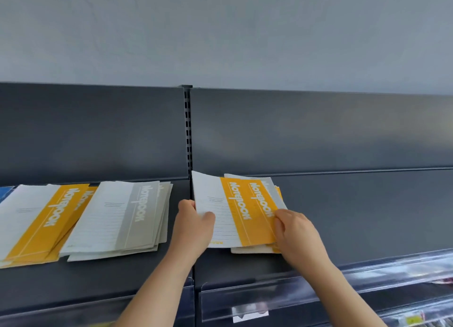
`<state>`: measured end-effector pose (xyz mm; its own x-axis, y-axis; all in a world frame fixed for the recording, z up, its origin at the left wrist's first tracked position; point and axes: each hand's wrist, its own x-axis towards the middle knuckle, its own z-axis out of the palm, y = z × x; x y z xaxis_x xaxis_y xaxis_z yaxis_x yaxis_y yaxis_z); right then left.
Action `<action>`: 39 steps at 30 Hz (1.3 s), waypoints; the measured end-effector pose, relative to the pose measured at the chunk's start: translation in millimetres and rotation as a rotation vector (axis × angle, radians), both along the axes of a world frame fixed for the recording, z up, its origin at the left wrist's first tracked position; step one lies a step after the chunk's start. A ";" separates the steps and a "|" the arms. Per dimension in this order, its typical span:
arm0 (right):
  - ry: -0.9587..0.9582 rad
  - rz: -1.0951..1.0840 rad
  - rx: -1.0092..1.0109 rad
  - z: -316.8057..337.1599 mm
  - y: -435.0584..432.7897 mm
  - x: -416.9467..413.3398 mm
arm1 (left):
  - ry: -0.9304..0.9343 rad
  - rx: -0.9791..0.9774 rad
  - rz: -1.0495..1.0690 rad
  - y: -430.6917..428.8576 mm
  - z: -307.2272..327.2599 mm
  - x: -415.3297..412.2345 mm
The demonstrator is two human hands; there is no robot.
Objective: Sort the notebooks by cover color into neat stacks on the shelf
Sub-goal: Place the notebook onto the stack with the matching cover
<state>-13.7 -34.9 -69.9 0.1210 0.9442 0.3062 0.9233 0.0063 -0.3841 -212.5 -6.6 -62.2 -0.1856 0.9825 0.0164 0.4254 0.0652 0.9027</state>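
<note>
A mixed pile (269,194) of yellow and grey notebooks lies on the dark shelf (343,216) just right of the centre upright. My left hand (193,226) grips the left edge of the top yellow-banded notebook (235,211), thumb on its white cover, lifting that edge slightly. My right hand (296,236) pinches the right edges of the notebooks in this pile. On the left shelf section a stack of grey-banded notebooks (122,218) lies next to a fanned stack of yellow-banded notebooks (41,221).
A blue cover (5,193) peeks out at the far left edge. A slotted upright (187,130) divides the back panels. Clear plastic price rails (318,292) run along the shelf front, with a lower shelf of goods at bottom right.
</note>
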 end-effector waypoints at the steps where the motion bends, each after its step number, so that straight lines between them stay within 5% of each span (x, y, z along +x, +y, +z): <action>1: -0.028 0.013 -0.015 -0.7 0.2 -0.8 | -0.015 -0.007 -0.004 -1.7 -0.3 2.3; 16: 0.055 0.117 -0.124 14.5 -3.5 -24.8 | -0.112 0.085 0.013 -30.8 7.0 -11.9; 29: 0.377 0.272 -0.059 35.7 0.6 -138.5 | -0.352 0.133 0.148 -67.5 29.6 -126.1; 39: 0.469 0.475 -0.015 46.4 -14.1 -316.7 | -0.103 0.073 0.231 -110.5 40.2 -293.9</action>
<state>-330.4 -49.0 -23.5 -0.1918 0.9316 0.3086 0.5569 0.3622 -0.7474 -506.3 -117.1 -21.9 -0.4092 0.9108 0.0546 0.3119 0.0833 0.9465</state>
